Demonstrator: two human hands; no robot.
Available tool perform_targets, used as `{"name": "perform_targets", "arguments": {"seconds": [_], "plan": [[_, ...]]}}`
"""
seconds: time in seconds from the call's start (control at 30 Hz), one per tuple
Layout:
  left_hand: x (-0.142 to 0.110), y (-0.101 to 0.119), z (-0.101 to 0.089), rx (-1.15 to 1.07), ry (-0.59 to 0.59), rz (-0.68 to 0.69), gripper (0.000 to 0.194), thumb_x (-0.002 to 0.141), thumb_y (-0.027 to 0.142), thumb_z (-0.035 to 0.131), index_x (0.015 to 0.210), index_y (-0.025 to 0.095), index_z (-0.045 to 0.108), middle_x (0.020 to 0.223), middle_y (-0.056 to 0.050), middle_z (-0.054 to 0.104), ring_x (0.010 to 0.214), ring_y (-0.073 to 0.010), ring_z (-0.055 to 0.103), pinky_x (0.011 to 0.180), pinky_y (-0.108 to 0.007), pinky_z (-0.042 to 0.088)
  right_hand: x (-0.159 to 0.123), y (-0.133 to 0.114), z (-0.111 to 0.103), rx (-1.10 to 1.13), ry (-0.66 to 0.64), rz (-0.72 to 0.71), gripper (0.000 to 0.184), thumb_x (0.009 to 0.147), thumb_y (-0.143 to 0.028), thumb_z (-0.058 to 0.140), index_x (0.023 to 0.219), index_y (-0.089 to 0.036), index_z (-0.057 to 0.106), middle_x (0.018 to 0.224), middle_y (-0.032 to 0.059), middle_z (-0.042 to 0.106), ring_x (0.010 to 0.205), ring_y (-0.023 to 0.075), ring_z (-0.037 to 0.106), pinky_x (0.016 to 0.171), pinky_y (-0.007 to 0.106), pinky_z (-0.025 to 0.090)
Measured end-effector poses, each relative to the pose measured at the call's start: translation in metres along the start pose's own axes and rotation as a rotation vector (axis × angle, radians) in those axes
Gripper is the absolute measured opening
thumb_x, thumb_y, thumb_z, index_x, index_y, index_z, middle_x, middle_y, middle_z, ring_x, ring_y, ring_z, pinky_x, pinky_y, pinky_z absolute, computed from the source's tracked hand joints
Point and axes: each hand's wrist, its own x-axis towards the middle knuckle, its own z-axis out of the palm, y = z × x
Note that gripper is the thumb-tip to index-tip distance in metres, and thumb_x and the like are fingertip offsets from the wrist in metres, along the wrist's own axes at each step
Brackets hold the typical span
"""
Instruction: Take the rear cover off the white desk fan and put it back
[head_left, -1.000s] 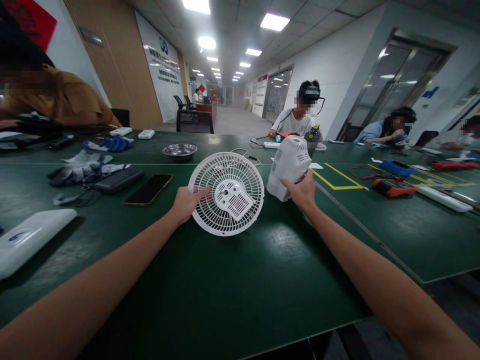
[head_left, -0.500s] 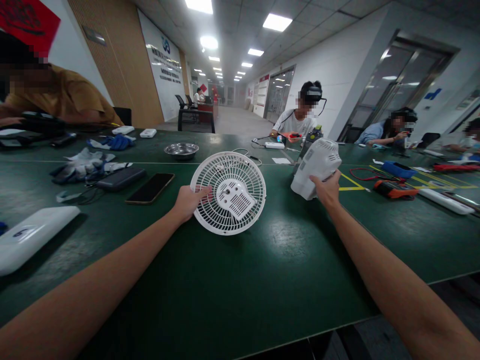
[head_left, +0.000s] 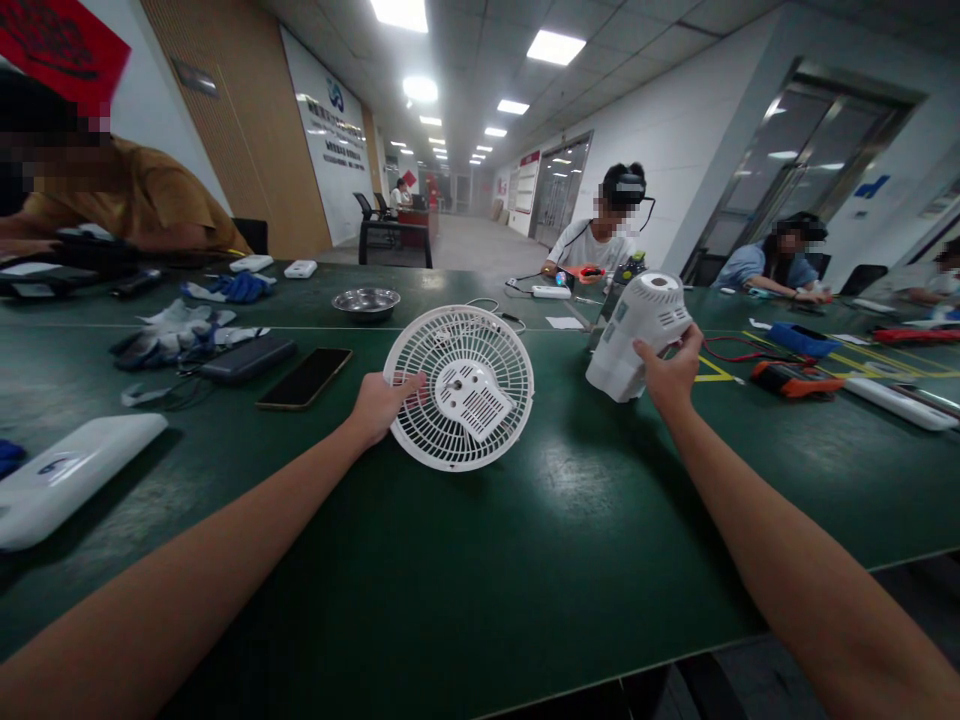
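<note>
My left hand is closed on the left rim of a round white fan grille, thumb in front. A slotted white motor cover sits at the grille's middle, and the grille is tilted to face me. To the right, my right hand grips a white plastic fan housing, with vent slots and a round hole near its top. The housing leans to the right; I cannot tell whether its lower end touches the table. A thin white cable shows behind the grille.
On the green table lie a phone, a black power bank, gloves and a white case. A steel bowl stands behind. At right are a multimeter and a blue tray. Several people sit around.
The housing in my right hand has turned, so the round hole at its top now shows. My right hand has shifted slightly right. The grille is nearly still.
</note>
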Motion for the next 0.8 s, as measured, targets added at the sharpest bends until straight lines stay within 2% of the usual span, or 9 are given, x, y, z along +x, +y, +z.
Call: {"name": "perform_targets", "arguments": {"seconds": [0.1, 0.2, 0.27, 0.37, 0.43, 0.5, 0.63, 0.8], "plan": [[0.000, 0.000, 0.000, -0.004, -0.003, 0.001, 0.023, 0.074, 0.029, 0.081, 0.087, 0.011, 0.075, 0.081, -0.010, 0.076, 0.071, -0.0224, 0.073, 0.072, -0.039, 0.061, -0.003, -0.017, -0.004, -0.039, 0.083, -0.121, 0.086, 0.066, -0.043, 0.075, 0.139, -0.015, 0.039, 0.134, 0.0173, 0.052, 0.124, 0.0327, 0.051, 0.105, 0.051, 0.039], [-0.001, 0.002, 0.000, 0.000, -0.020, 0.003, 0.023, 0.076, 0.030, 0.081, 0.088, 0.011, 0.075, 0.081, -0.011, 0.076, 0.071, -0.0227, 0.073, 0.072, -0.039, 0.061, -0.014, -0.044, -0.001, 0.001, 0.062, -0.158, 0.086, 0.069, -0.044, 0.074, 0.140, -0.016, 0.037, 0.133, 0.0169, 0.052, 0.121, 0.0321, 0.053, 0.100, 0.047, 0.044], [-0.002, 0.003, 0.000, 0.009, -0.021, 0.002, 0.021, 0.077, 0.028, 0.080, 0.088, 0.011, 0.075, 0.082, -0.011, 0.076, 0.072, -0.0229, 0.073, 0.072, -0.039, 0.061, -0.028, -0.062, 0.007, 0.023, -0.048, -0.138, 0.083, 0.067, -0.047, 0.075, 0.137, -0.017, 0.041, 0.127, 0.0151, 0.058, 0.112, 0.0306, 0.059, 0.093, 0.044, 0.047], [-0.003, 0.004, 0.001, 0.020, -0.009, 0.004, 0.020, 0.077, 0.028, 0.080, 0.087, 0.011, 0.074, 0.081, -0.010, 0.076, 0.072, -0.0232, 0.073, 0.071, -0.038, 0.061, -0.055, -0.077, 0.025, 0.029, -0.322, -0.054, 0.072, 0.066, -0.051, 0.076, 0.124, -0.016, 0.051, 0.112, 0.0127, 0.066, 0.097, 0.0284, 0.062, 0.087, 0.043, 0.049], [-0.004, 0.006, 0.001, 0.018, -0.003, 0.003, 0.020, 0.076, 0.028, 0.080, 0.086, 0.011, 0.074, 0.080, -0.010, 0.076, 0.071, -0.0233, 0.073, 0.071, -0.039, 0.061, -0.071, -0.079, 0.037, -0.038, -0.491, -0.007, 0.067, 0.068, -0.053, 0.076, 0.118, -0.016, 0.054, 0.106, 0.0120, 0.068, 0.091, 0.0277, 0.063, 0.085, 0.043, 0.050], [-0.005, 0.007, 0.002, 0.022, -0.001, 0.005, 0.020, 0.076, 0.028, 0.080, 0.085, 0.011, 0.074, 0.079, -0.010, 0.076, 0.071, -0.0231, 0.073, 0.072, -0.039, 0.061, -0.083, -0.077, 0.047, -0.127, -0.599, 0.025, 0.064, 0.069, -0.056, 0.074, 0.116, -0.016, 0.054, 0.103, 0.0120, 0.069, 0.089, 0.0279, 0.064, 0.084, 0.043, 0.050], [-0.006, 0.009, 0.003, 0.042, -0.004, 0.024, 0.021, 0.076, 0.028, 0.080, 0.085, 0.011, 0.075, 0.080, -0.010, 0.076, 0.071, -0.0232, 0.073, 0.071, -0.039, 0.060, -0.091, -0.067, 0.059, -0.311, -0.692, 0.057, 0.064, 0.072, -0.060, 0.072, 0.116, -0.017, 0.053, 0.104, 0.0139, 0.069, 0.094, 0.0308, 0.065, 0.086, 0.046, 0.049], [-0.005, 0.008, 0.005, 0.072, 0.062, 0.039, 0.022, 0.074, 0.030, 0.081, 0.083, 0.011, 0.075, 0.079, -0.010, 0.076, 0.069, -0.0226, 0.072, 0.067, -0.037, 0.061, -0.093, -0.062, 0.061, -0.503, -0.765, 0.018, 0.071, 0.073, -0.064, 0.068, 0.120, -0.012, 0.054, 0.121, 0.0236, 0.063, 0.118, 0.0434, 0.055, 0.097, 0.061, 0.041]]}}
